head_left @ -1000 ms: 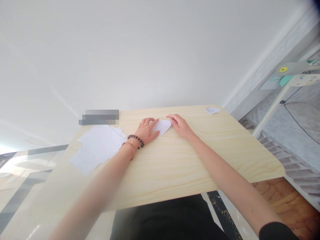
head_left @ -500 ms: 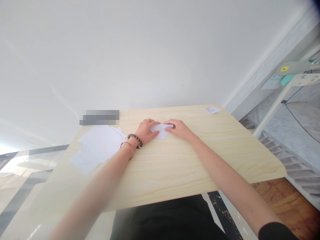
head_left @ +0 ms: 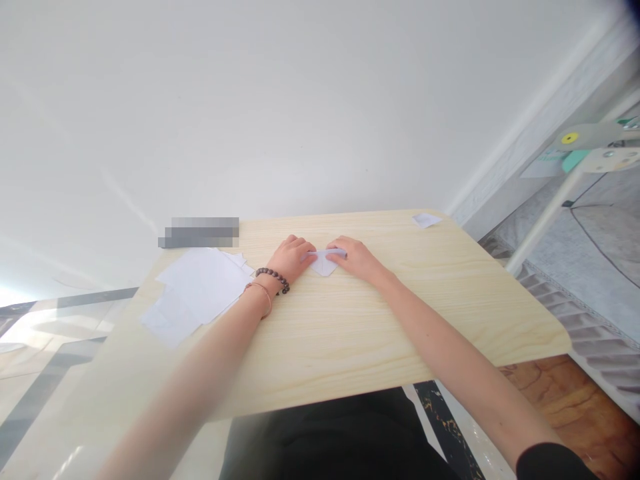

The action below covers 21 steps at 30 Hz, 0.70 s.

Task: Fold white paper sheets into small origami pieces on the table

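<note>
A small folded sheet of white paper [head_left: 323, 266] lies on the wooden table, its lower end tapering to a blunt point. My left hand [head_left: 294, 255] pinches its left side between thumb and fingers. On the right side, my right hand [head_left: 354, 257] grips the paper the same way. Along the far edge, between both hands, a narrow strip of the paper is turned up. Fingertips behind the paper are partly hidden. A dark bead bracelet [head_left: 273, 273] and a thin copper-coloured bangle circle my left wrist.
Several loose white sheets [head_left: 200, 287] are piled left of my left forearm. A small folded paper piece [head_left: 426, 220] rests at the table's far right corner. Behind the pile is a blurred-out dark patch [head_left: 200, 233]. A white wall borders the table's [head_left: 320, 340] far edge; a metal frame [head_left: 545, 220] stands right.
The paper's far edge has been folded up into a narrow strip, and less of its flat face shows. Both hands have closed in slightly on its sides.
</note>
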Each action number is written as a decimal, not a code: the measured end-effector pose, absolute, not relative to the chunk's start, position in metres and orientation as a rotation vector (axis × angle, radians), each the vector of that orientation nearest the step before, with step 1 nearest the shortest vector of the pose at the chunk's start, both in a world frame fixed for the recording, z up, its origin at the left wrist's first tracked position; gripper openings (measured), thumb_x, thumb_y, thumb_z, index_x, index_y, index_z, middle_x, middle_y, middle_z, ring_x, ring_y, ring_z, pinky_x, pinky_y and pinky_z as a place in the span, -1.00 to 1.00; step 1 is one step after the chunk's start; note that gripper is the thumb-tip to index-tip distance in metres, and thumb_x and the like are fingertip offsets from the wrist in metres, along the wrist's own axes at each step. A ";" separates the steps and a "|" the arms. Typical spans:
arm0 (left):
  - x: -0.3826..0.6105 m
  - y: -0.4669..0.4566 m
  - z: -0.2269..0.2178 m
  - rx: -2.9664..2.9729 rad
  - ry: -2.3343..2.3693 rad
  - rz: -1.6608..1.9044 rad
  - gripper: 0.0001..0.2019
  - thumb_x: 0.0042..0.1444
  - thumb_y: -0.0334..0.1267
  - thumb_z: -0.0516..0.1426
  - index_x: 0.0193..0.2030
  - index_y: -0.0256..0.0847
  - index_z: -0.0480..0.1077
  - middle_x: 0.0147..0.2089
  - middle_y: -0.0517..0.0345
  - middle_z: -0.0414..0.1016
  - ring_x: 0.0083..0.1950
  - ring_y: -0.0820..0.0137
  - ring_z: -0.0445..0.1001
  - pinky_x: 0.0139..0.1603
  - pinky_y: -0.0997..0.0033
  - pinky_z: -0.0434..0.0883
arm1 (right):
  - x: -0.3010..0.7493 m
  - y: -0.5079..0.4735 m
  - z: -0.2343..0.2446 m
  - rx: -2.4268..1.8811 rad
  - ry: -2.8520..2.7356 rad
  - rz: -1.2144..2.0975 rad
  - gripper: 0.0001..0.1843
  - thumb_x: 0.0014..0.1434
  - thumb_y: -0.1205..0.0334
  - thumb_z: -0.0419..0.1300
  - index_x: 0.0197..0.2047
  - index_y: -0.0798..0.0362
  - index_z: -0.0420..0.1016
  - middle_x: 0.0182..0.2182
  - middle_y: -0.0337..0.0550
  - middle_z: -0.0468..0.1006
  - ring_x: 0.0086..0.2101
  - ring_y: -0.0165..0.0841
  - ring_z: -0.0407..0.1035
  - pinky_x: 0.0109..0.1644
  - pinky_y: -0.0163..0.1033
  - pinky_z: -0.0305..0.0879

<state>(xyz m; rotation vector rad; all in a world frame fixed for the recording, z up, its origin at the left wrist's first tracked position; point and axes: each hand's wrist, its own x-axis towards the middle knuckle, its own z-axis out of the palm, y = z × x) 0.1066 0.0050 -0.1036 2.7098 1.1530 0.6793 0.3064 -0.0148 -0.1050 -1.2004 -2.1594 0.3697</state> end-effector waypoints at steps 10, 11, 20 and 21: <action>0.104 0.008 -0.107 2.745 0.990 0.693 -0.76 0.13 -0.20 -0.03 -0.15 -0.21 0.35 -0.23 0.07 0.36 -0.19 0.36 0.28 -0.12 0.35 0.28 | 0.315 -0.017 -0.106 -1.113 -2.217 0.261 -0.82 0.08 0.34 0.03 -0.26 0.04 0.41 -0.30 -0.17 0.44 -0.26 -0.37 0.27 -0.17 -0.26 0.19; 0.103 0.009 -0.108 2.747 0.999 0.708 -0.77 0.13 -0.20 -0.03 -0.17 -0.22 0.36 -0.25 0.07 0.36 -0.20 0.36 0.29 -0.13 0.35 0.28 | 0.314 -0.017 -0.105 -1.109 -2.230 0.214 -0.83 0.08 0.34 0.03 -0.27 0.04 0.42 -0.30 -0.16 0.44 -0.25 -0.36 0.26 -0.16 -0.25 0.19; 0.104 0.008 -0.106 2.906 1.032 0.672 -0.75 0.15 -0.23 -0.06 -0.15 -0.21 0.38 -0.26 0.05 0.35 -0.19 0.34 0.28 -0.11 0.32 0.25 | 0.307 -0.019 -0.101 -1.187 -2.330 -0.148 -0.77 0.11 0.35 -0.01 -0.30 0.03 0.46 -0.35 -0.14 0.44 -0.27 -0.32 0.22 -0.14 -0.20 0.11; 0.104 0.008 -0.106 2.876 1.023 0.669 -0.74 0.14 -0.19 -0.05 -0.14 -0.20 0.37 -0.25 0.05 0.35 -0.19 0.35 0.29 -0.11 0.33 0.26 | 0.307 -0.020 -0.101 -1.199 -2.328 -0.149 -0.78 0.11 0.33 -0.01 -0.28 0.03 0.46 -0.34 -0.14 0.44 -0.26 -0.32 0.22 -0.14 -0.20 0.11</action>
